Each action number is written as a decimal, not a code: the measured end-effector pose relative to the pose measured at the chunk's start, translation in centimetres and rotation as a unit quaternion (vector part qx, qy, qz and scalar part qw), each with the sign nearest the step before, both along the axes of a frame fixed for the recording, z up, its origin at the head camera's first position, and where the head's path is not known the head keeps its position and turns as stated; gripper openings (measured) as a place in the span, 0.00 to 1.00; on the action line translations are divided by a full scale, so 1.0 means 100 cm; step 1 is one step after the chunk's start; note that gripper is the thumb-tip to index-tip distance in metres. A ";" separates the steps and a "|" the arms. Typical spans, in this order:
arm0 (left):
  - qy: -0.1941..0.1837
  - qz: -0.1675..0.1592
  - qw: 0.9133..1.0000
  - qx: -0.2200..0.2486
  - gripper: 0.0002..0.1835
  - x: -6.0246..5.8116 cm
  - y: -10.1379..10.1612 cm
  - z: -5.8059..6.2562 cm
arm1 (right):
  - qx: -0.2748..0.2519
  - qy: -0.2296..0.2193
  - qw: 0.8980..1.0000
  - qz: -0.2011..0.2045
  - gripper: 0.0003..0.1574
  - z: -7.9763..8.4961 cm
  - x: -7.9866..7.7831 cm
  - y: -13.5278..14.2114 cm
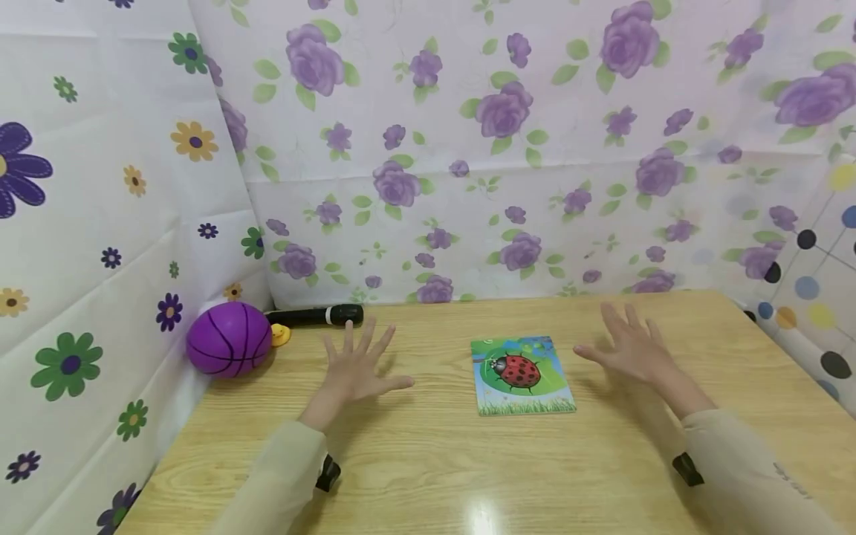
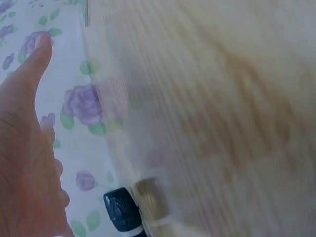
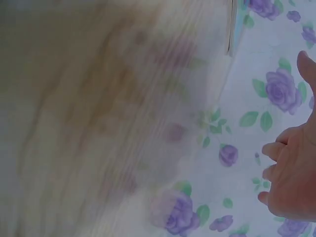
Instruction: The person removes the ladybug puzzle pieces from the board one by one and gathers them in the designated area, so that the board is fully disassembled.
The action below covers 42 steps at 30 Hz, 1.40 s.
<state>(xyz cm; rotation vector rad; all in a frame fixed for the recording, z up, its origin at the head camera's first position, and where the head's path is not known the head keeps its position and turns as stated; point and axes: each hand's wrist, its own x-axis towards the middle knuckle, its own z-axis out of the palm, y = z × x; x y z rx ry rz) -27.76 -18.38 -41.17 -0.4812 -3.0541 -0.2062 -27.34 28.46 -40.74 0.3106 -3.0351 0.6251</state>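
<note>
A square ladybug picture board [image 1: 523, 375], like a thin children's book or puzzle, lies flat on the wooden table [image 1: 401, 461]. Left of it, my left hand [image 1: 357, 371] is held with fingers spread and the thumb pointing toward the board. On the other side, my right hand [image 1: 631, 348] is spread too, its thumb tip close to the board's right edge. Neither hand holds anything. Both wrist views show the hands, left [image 2: 22, 148] and right [image 3: 296, 168], over the table with nothing in the fingers.
A purple ball [image 1: 229, 339] with black lines sits at the table's left edge. Beside it are a small yellow rubber duck [image 1: 280, 335] and a black flashlight-like cylinder [image 1: 314, 316] with a white band. Flowered cloth [image 1: 435, 148] hangs behind the table.
</note>
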 end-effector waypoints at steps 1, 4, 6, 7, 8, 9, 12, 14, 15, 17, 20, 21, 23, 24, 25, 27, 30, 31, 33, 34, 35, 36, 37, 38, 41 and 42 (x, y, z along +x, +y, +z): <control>-0.004 -0.004 1.000 0.003 0.55 0.000 0.003 -0.001 | -0.007 0.000 1.000 0.004 0.67 -0.002 -0.001 -0.002; -0.014 -0.013 1.000 0.009 0.56 0.002 0.015 -0.003 | -0.035 0.000 0.999 0.022 0.66 -0.006 -0.003 -0.010; -0.021 -0.019 0.999 0.015 0.57 0.005 0.024 -0.003 | -0.060 -0.008 0.997 0.038 0.64 -0.008 -0.006 -0.016; -0.021 -0.023 0.999 0.018 0.57 0.006 0.029 -0.003 | -0.073 -0.014 0.996 0.046 0.63 -0.009 -0.008 -0.020; -0.022 -0.026 0.999 0.022 0.58 0.008 0.035 -0.004 | -0.088 -0.023 0.994 0.054 0.63 -0.010 -0.010 -0.023; -0.023 -0.033 0.999 0.031 0.58 0.009 0.040 -0.004 | -0.104 -0.033 0.992 0.062 0.62 -0.011 -0.011 -0.027; -0.030 -0.054 0.997 0.052 0.58 0.012 0.056 -0.006 | -0.143 -0.059 0.985 0.078 0.60 -0.014 -0.016 -0.035; -0.025 -0.066 0.996 0.049 0.58 0.012 0.063 -0.008 | -0.162 -0.068 0.981 0.081 0.58 -0.016 -0.018 -0.041; -0.021 -0.070 0.996 0.046 0.59 0.012 0.066 -0.009 | -0.167 -0.069 0.980 0.082 0.57 -0.017 -0.019 -0.044; -0.013 -0.074 0.996 0.038 0.59 0.010 0.070 -0.012 | -0.175 -0.069 0.979 0.084 0.56 -0.019 -0.020 -0.049; -0.020 -0.079 0.996 0.047 0.59 0.009 0.076 -0.015 | -0.186 -0.068 0.976 0.085 0.54 -0.024 -0.021 -0.056; -0.026 -0.084 0.995 0.055 0.59 0.009 0.078 -0.016 | -0.191 -0.067 0.976 0.086 0.53 -0.026 -0.021 -0.057; -0.042 -0.095 0.992 0.076 0.58 0.009 0.083 -0.020 | -0.202 -0.064 0.973 0.087 0.51 -0.029 -0.022 -0.061; -0.050 -0.102 0.989 0.091 0.58 0.010 0.085 -0.021 | -0.206 -0.060 0.973 0.088 0.50 -0.031 -0.023 -0.062; -0.057 -0.109 0.987 0.104 0.58 0.010 0.087 -0.023 | -0.211 -0.055 0.972 0.089 0.49 -0.033 -0.023 -0.064; -0.067 -0.122 0.982 0.127 0.57 0.010 0.092 -0.028 | -0.224 -0.045 0.969 0.090 0.45 -0.037 -0.026 -0.067; -0.095 -0.134 0.972 0.165 0.57 0.011 0.101 -0.031 | -0.246 -0.039 0.965 0.080 0.41 -0.040 -0.031 -0.069; -0.103 -0.136 0.970 0.173 0.58 0.011 0.104 -0.032 | -0.252 -0.041 0.964 0.074 0.40 -0.041 -0.032 -0.070; -0.119 -0.135 0.966 0.187 0.59 0.012 0.109 -0.034 | -0.269 -0.057 0.959 0.061 0.38 -0.044 -0.034 -0.071; -0.129 -0.132 0.963 0.194 0.60 0.012 0.111 -0.035 | -0.278 -0.067 0.957 0.053 0.38 -0.045 -0.034 -0.071; -0.136 -0.131 0.962 0.198 0.60 0.012 0.113 -0.036 | -0.282 -0.074 0.955 0.047 0.37 -0.046 -0.035 -0.072; -0.141 -0.131 0.961 0.201 0.61 0.012 0.114 -0.037 | -0.282 -0.077 0.955 0.044 0.37 -0.047 -0.035 -0.073; -0.145 -0.132 0.960 0.202 0.62 0.012 0.116 -0.039 | -0.283 -0.078 0.955 0.041 0.36 -0.049 -0.035 -0.074; -0.149 -0.133 0.959 0.204 0.63 0.012 0.117 -0.040 | -0.283 -0.075 0.955 0.041 0.36 -0.050 -0.035 -0.075; -0.153 -0.141 0.959 0.194 0.65 0.011 0.118 -0.043 | -0.269 -0.049 0.961 0.031 0.34 -0.053 -0.036 -0.079; -0.153 -0.143 0.959 0.191 0.66 0.011 0.117 -0.044 | -0.266 -0.043 0.963 0.024 0.33 -0.054 -0.036 -0.081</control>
